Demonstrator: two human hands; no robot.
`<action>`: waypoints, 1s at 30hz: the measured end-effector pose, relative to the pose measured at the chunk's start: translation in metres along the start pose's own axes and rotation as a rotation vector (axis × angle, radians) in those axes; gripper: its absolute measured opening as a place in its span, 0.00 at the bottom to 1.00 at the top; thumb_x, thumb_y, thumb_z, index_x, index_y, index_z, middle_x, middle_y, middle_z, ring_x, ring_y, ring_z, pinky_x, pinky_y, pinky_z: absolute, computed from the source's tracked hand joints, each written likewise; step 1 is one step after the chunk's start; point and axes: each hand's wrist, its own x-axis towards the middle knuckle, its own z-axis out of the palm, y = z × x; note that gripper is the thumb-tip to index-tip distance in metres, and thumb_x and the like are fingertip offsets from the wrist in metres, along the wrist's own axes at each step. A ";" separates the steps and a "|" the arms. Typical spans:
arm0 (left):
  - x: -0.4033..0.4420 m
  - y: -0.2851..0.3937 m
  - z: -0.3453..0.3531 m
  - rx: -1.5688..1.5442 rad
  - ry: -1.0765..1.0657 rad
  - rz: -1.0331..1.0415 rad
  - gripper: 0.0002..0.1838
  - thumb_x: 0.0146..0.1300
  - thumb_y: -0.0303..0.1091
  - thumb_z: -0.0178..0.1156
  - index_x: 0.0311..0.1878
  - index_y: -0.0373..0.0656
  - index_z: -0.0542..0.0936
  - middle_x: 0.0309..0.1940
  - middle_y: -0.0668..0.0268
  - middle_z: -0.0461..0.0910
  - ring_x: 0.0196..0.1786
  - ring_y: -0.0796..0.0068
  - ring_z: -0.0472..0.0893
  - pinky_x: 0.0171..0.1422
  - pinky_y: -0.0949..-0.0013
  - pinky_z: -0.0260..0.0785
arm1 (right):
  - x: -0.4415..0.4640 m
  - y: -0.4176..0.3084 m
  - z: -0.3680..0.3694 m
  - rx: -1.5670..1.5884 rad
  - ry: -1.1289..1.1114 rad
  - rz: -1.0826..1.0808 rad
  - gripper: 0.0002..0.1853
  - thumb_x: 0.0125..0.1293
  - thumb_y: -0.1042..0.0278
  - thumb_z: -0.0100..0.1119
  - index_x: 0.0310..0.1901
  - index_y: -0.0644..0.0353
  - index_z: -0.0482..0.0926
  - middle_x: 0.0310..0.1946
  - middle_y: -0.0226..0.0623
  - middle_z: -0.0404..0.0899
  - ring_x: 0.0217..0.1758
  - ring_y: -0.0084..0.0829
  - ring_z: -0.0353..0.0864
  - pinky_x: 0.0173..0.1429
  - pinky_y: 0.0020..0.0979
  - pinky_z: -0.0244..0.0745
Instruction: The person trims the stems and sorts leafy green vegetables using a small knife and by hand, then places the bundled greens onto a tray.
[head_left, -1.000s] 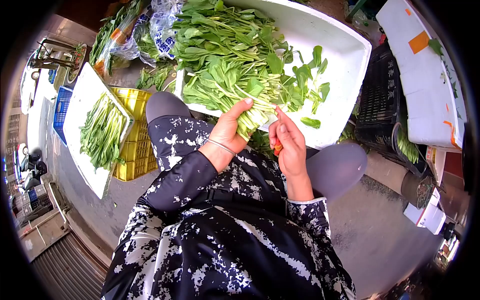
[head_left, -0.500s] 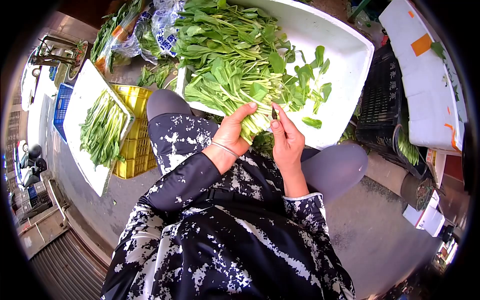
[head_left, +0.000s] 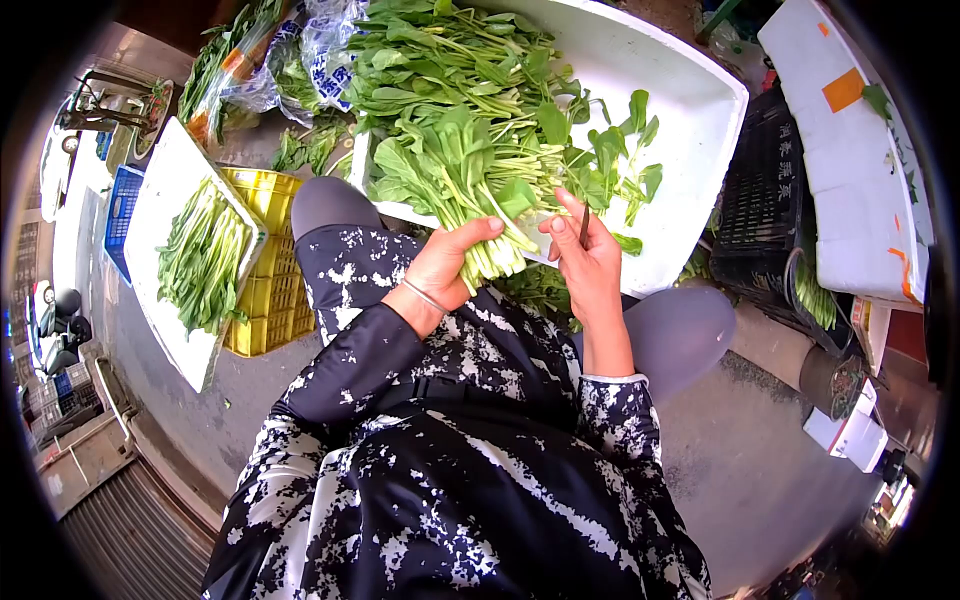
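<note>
My left hand (head_left: 440,268) is closed around the pale stems of a bunch of leafy greens (head_left: 488,258), whose leaves point away from me over the near edge of a white foam box (head_left: 690,130). Just right of the stem ends, my right hand (head_left: 594,268) grips a small dark knife (head_left: 584,228), its thin blade showing between thumb and fingers. Behind the bunch, a large heap of loose greens (head_left: 450,60) fills the left side of the box. A few leafy sprigs (head_left: 640,125) lie farther right in it.
On my left, a white foam lid (head_left: 170,325) bearing trimmed greens (head_left: 205,255) rests on a yellow crate (head_left: 270,305), beside a blue crate (head_left: 122,215). To the right stand a black crate (head_left: 755,200) and stacked white foam (head_left: 860,180). Plastic bags (head_left: 330,55) lie at the upper left.
My right hand has moved slightly right, away from the stems, with the knife. My left hand has shifted a little left and down, and the bunch now stands more upright.
</note>
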 end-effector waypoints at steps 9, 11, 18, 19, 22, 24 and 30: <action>-0.020 0.010 -0.022 0.104 -0.211 -0.281 0.23 0.48 0.23 0.59 0.50 0.35 0.69 0.35 0.55 0.78 0.31 0.67 0.80 0.36 0.65 0.77 | 0.023 0.006 -0.007 0.094 0.093 0.064 0.06 0.59 0.67 0.58 0.34 0.60 0.74 0.18 0.23 0.68 0.15 0.13 0.60 0.16 0.13 0.53; -0.021 0.008 -0.033 0.147 -0.275 -0.321 0.23 0.45 0.22 0.61 0.48 0.34 0.70 0.32 0.55 0.78 0.30 0.66 0.80 0.35 0.65 0.76 | 0.030 0.005 -0.022 0.100 0.145 0.073 0.06 0.59 0.66 0.58 0.32 0.57 0.73 0.17 0.23 0.67 0.13 0.13 0.60 0.14 0.14 0.51; -0.028 0.015 -0.043 0.285 -0.321 -0.342 0.25 0.41 0.22 0.65 0.46 0.34 0.70 0.30 0.57 0.78 0.30 0.67 0.79 0.35 0.66 0.74 | 0.063 -0.011 -0.072 0.050 0.561 -0.137 0.06 0.59 0.67 0.58 0.32 0.58 0.73 0.18 0.26 0.66 0.15 0.14 0.61 0.15 0.16 0.52; -0.029 0.015 -0.042 0.310 -0.333 -0.326 0.26 0.41 0.23 0.65 0.47 0.34 0.70 0.30 0.58 0.78 0.30 0.68 0.79 0.35 0.67 0.74 | 0.075 0.001 -0.093 -0.117 0.628 -0.219 0.09 0.58 0.69 0.59 0.39 0.61 0.75 0.20 0.28 0.69 0.19 0.14 0.64 0.20 0.15 0.58; -0.030 0.016 -0.039 0.346 -0.292 -0.302 0.26 0.41 0.22 0.66 0.47 0.36 0.70 0.33 0.61 0.77 0.33 0.69 0.79 0.38 0.68 0.73 | 0.073 -0.002 -0.086 -0.650 0.838 -0.495 0.15 0.57 0.72 0.59 0.45 0.68 0.73 0.27 0.30 0.76 0.21 0.15 0.66 0.25 0.17 0.62; -0.028 0.015 -0.040 0.389 -0.271 -0.299 0.26 0.41 0.20 0.66 0.48 0.37 0.71 0.36 0.63 0.77 0.37 0.71 0.78 0.42 0.69 0.72 | 0.045 -0.023 -0.055 -0.394 0.367 -0.248 0.14 0.55 0.72 0.60 0.43 0.66 0.76 0.28 0.28 0.76 0.23 0.14 0.65 0.27 0.17 0.62; -0.026 0.012 -0.033 0.515 -0.191 -0.254 0.26 0.42 0.17 0.65 0.49 0.39 0.72 0.39 0.67 0.78 0.41 0.76 0.77 0.48 0.72 0.68 | 0.001 -0.024 0.016 -0.861 -0.209 -0.329 0.12 0.49 0.63 0.67 0.32 0.62 0.79 0.25 0.32 0.73 0.27 0.24 0.73 0.32 0.24 0.67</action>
